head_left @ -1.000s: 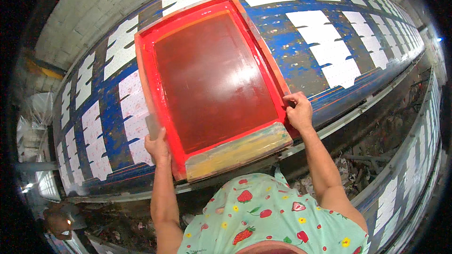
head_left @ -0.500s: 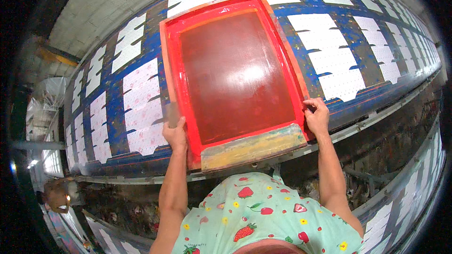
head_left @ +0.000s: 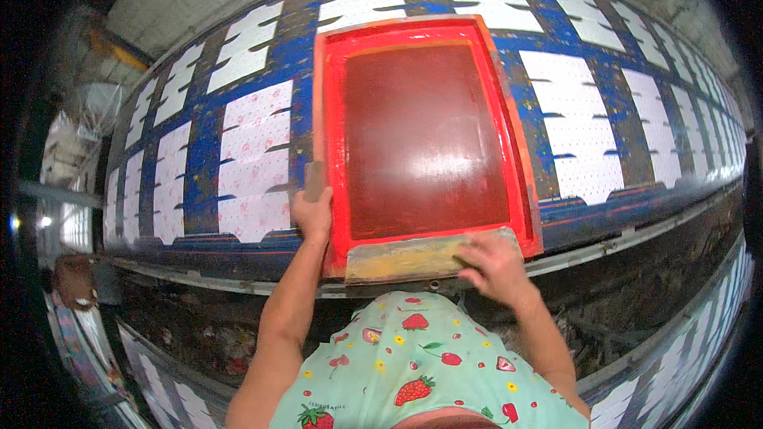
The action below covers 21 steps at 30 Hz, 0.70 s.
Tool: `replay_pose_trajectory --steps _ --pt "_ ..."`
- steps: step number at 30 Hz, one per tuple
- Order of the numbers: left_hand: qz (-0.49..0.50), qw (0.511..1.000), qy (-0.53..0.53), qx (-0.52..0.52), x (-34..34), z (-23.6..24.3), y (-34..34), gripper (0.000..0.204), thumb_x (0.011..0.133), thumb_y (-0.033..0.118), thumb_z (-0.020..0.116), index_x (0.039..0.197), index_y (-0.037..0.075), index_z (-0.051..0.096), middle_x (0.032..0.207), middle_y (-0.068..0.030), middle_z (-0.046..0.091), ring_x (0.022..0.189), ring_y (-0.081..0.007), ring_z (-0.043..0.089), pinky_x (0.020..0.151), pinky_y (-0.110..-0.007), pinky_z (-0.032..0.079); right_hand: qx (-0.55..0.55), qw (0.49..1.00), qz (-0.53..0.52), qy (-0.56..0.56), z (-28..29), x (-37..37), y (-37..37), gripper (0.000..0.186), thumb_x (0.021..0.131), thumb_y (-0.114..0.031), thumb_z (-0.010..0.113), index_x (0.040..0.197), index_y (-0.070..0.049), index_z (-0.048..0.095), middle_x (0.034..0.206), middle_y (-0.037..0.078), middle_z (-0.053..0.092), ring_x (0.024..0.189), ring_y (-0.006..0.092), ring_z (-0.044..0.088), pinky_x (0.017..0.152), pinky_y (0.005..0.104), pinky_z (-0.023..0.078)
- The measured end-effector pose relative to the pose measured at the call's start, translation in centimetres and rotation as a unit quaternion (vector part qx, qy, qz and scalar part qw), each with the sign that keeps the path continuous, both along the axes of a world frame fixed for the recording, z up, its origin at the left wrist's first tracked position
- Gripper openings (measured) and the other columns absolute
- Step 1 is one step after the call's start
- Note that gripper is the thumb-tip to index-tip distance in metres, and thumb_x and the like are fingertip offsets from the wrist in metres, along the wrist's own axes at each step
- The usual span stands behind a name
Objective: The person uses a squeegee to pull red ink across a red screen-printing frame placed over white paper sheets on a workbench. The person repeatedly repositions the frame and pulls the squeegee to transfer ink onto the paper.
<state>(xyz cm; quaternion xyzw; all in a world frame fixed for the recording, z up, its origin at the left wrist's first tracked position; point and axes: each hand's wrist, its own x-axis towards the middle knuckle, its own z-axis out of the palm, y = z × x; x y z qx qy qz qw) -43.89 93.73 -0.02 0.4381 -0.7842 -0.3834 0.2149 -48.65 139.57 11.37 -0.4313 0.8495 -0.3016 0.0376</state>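
A screen-printing frame (head_left: pixel 321 103) with red inner borders and a dark red, shiny mesh (head_left: pixel 421 143) lies on the long table in front of me. My left hand (head_left: pixel 313 213) is closed on its left side, by a grey-brown block (head_left: pixel 315 179) that stands up along that edge. Across the frame's near end is a flat board (head_left: pixel 397 260) stained yellow and grey. Over the right part of this board is my right hand (head_left: pixel 497 266), blurred, fingers reaching left and thumb apart. Whether it touches the board is hard to tell.
White dotted cut panels (head_left: pixel 571 127) lie in rows on the blue, paint-stained table (head_left: pixel 509 95); pink-patterned panels (head_left: pixel 256 163) lie left of the frame. A metal rail (head_left: pixel 588 260) runs along the table's near edge. Another person (head_left: pixel 75 286) is at the far left.
The frame has turned slightly and sits straighter, shifted right in view, with my left hand still on it. My right hand has left the frame's right side and moved left over the stained board.
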Motion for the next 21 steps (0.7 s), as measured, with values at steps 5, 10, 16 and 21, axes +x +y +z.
replay_pose_trajectory --steps 5,10,16,21 --pt "0.008 0.998 0.060 -0.005 -0.2 0.1 0.8 0.048 0.088 0.035 0.096 0.117 0.001 0.078 0.105 -0.0193 0.082 0.097 -0.0364 0.080 0.089 -0.049 0.061 0.097 0.992 0.060 0.061 1.5 1.7 -4.5 0.053 0.081 -0.009 0.081 0.134 -0.011 0.075 0.138 0.012 0.073 0.127 0.0348 0.070 0.106 0.0521 0.056" --pt "0.008 0.996 0.088 0.011 -0.3 0.5 0.9 0.056 0.097 0.043 0.085 0.134 0.001 0.074 0.122 -0.0251 0.078 0.114 -0.0438 0.075 0.102 -0.053 0.058 0.106 0.988 0.031 0.112 1.8 2.2 -8.1 0.045 0.084 -0.007 0.077 0.129 -0.012 0.078 0.124 0.010 0.078 0.115 0.0324 0.075 0.100 0.0479 0.058" --pt "-0.016 0.995 0.099 -0.014 0.0 0.6 1.1 0.064 0.108 0.046 0.069 0.151 0.000 0.063 0.146 -0.0310 0.066 0.136 -0.0502 0.062 0.116 -0.056 0.050 0.262 0.963 0.021 0.056 2.4 0.6 -12.6 0.047 0.080 -0.009 0.084 0.127 -0.015 0.080 0.114 0.012 0.080 0.107 0.0367 0.078 0.093 0.0514 0.063" --pt "-0.026 0.984 0.176 -0.029 0.3 0.4 1.2 0.062 0.112 0.045 0.063 0.152 -0.002 0.062 0.146 -0.0314 0.065 0.137 -0.0499 0.061 0.118 -0.056 0.048 0.266 0.963 0.028 0.033 3.0 1.4 -11.5 0.045 0.084 -0.019 0.086 0.129 -0.016 0.080 0.115 0.014 0.080 0.109 0.0378 0.078 0.093 0.0525 0.063"
